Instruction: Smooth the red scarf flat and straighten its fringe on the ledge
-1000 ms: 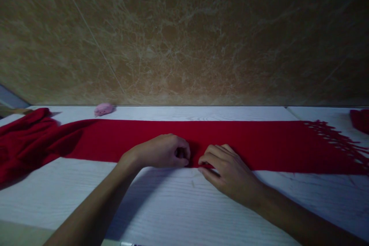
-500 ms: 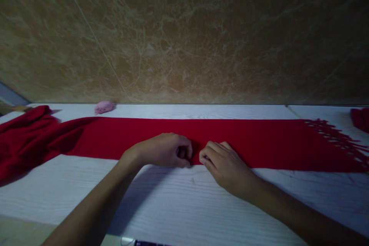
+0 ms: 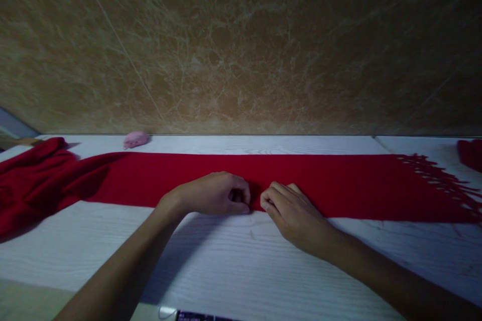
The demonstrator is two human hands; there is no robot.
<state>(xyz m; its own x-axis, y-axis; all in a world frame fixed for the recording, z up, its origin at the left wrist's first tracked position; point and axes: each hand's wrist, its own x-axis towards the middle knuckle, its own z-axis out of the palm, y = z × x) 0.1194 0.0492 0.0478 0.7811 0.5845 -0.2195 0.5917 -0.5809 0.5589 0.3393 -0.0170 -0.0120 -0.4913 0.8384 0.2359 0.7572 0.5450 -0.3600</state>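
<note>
A long red scarf point(image 3: 339, 185) lies stretched across the white table point(image 3: 241, 261), with a fringe point(image 3: 440, 178) at its right end and a bunched heap at its left end. My left hand point(image 3: 213, 194) is curled closed, pinching the scarf's near edge at the middle. Just to its right, my right hand point(image 3: 291, 210) has its fingers bent and pressed together on the same near edge. The two hands almost touch.
A small pink object point(image 3: 135, 139) sits at the back of the table by the marbled brown wall point(image 3: 241, 45). Another piece of red cloth point(image 3: 470, 153) shows at the far right edge. A dark object point(image 3: 196, 316) peeks in at the table's front edge.
Both hands have pushed the scarf's near edge slightly away from me, and the right hand's fingers have closed in tighter toward the left hand.
</note>
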